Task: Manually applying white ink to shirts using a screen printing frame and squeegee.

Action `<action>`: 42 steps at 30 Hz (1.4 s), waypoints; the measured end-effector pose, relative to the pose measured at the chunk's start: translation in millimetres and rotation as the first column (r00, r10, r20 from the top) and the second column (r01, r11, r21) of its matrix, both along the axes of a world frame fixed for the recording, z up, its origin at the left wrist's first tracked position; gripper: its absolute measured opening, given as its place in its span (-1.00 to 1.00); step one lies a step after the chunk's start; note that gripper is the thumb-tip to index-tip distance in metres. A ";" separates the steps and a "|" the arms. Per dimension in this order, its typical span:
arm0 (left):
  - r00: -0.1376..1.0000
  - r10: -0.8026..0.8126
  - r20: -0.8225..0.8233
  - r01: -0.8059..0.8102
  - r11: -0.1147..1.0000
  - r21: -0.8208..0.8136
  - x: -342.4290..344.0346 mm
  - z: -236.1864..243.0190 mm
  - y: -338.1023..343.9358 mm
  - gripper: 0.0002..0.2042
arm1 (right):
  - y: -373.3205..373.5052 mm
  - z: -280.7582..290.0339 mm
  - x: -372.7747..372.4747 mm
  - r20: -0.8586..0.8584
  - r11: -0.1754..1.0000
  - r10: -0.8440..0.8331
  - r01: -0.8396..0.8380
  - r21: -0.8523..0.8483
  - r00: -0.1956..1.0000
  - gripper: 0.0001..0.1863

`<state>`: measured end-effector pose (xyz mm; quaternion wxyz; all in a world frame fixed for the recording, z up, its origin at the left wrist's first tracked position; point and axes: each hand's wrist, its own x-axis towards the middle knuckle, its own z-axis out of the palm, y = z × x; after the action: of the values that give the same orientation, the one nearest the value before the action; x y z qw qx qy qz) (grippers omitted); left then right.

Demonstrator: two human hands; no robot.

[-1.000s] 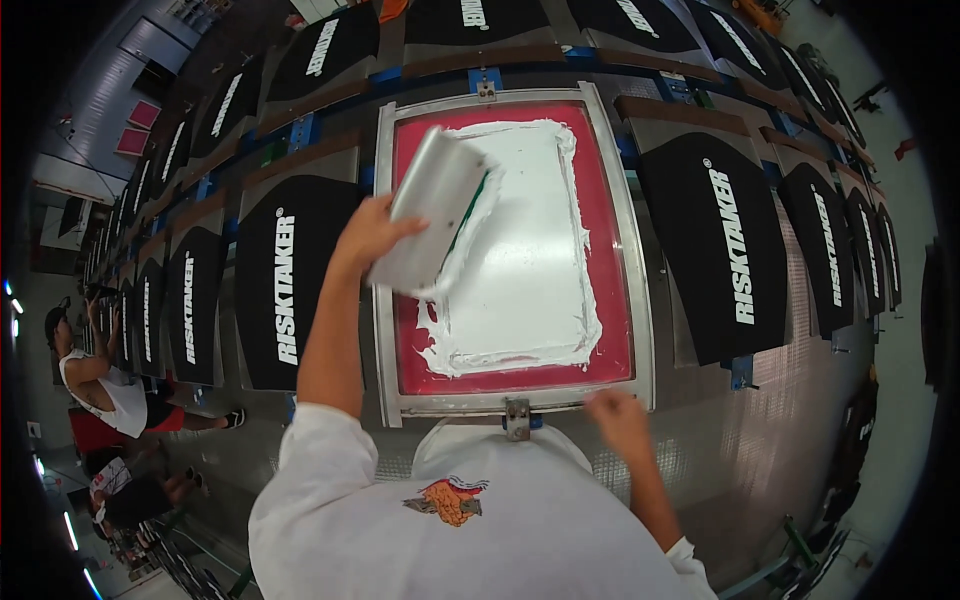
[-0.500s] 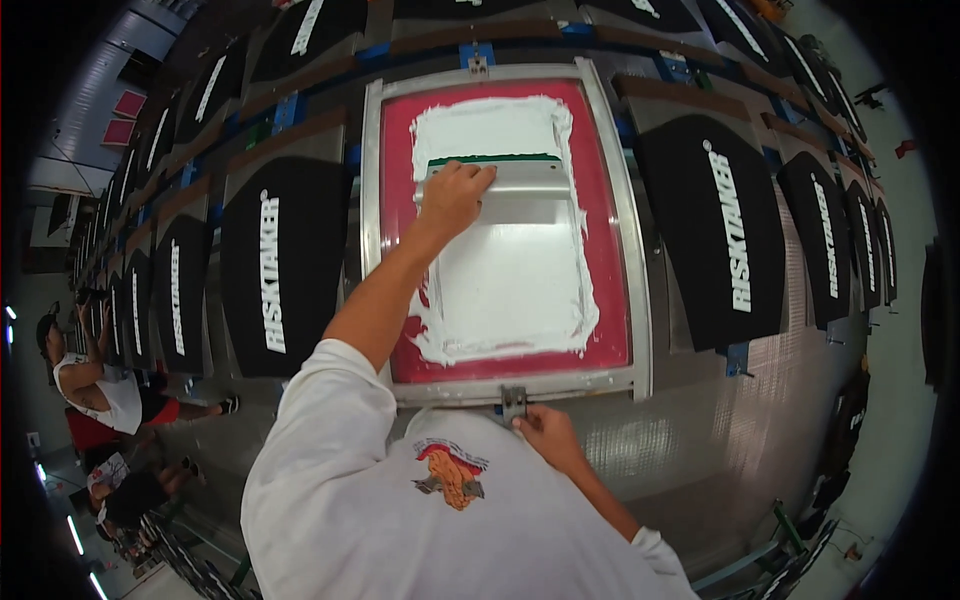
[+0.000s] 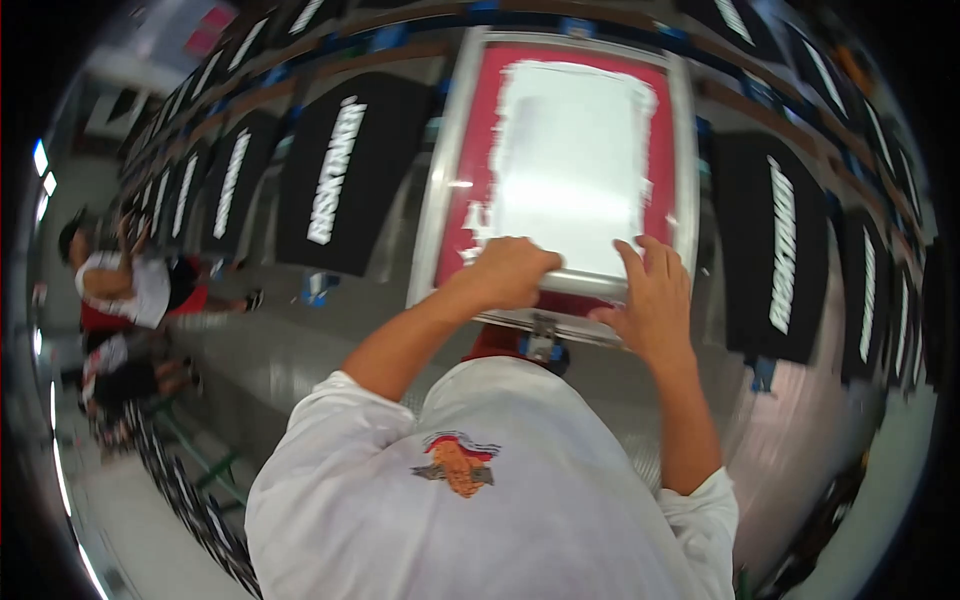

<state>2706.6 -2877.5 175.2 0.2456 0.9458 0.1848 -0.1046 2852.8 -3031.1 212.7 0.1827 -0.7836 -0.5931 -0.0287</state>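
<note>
In front of me a metal-framed printing screen (image 3: 455,190) with red mesh bears a broad rectangle of white ink (image 3: 570,170). A metal-handled squeegee (image 3: 585,284) lies across the near end of the ink. My left hand (image 3: 512,272) is closed around the squeegee's left part, its fingertips partly hidden. At the squeegee's right end is my right hand (image 3: 655,290), fingers and thumb spread apart; whether it touches the handle is unclear. Below the frame's near edge sits a metal clamp (image 3: 543,340), touched by neither hand.
Black fabric pieces with white lettering lie on boards either side, the nearest a left piece (image 3: 350,180) and a right piece (image 3: 778,240). More boards run along the far side. At the left sits a person (image 3: 125,270) in a white sleeveless top, another figure below.
The squeegee has come from the screen's far part to its near end in my left hand. My right hand has left the clamp and risen to the squeegee. The view has shifted.
</note>
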 end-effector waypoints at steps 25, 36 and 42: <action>0.974 -0.051 0.221 -0.007 0.967 0.253 -8.8 -13.0 60.1 -0.80 | 24.0 -44.7 54.1 -0.118 0.878 -0.102 0.033 -0.478 0.988 -0.72; 0.855 0.020 0.519 -0.287 0.851 0.440 111.7 -89.7 180.2 -0.70 | 167.2 -101.8 167.5 0.158 0.995 -0.088 0.094 -0.032 0.984 -0.74; 0.969 0.076 0.234 -0.156 0.925 0.346 152.9 -5.5 233.1 -0.73 | 214.7 -40.8 204.1 0.084 0.928 -0.083 0.107 -0.357 0.993 -0.68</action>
<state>2859.5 -2644.4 169.7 0.0917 0.9678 0.2292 0.0495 3056.9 -2816.4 171.8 0.0138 -0.8301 -0.5555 0.0453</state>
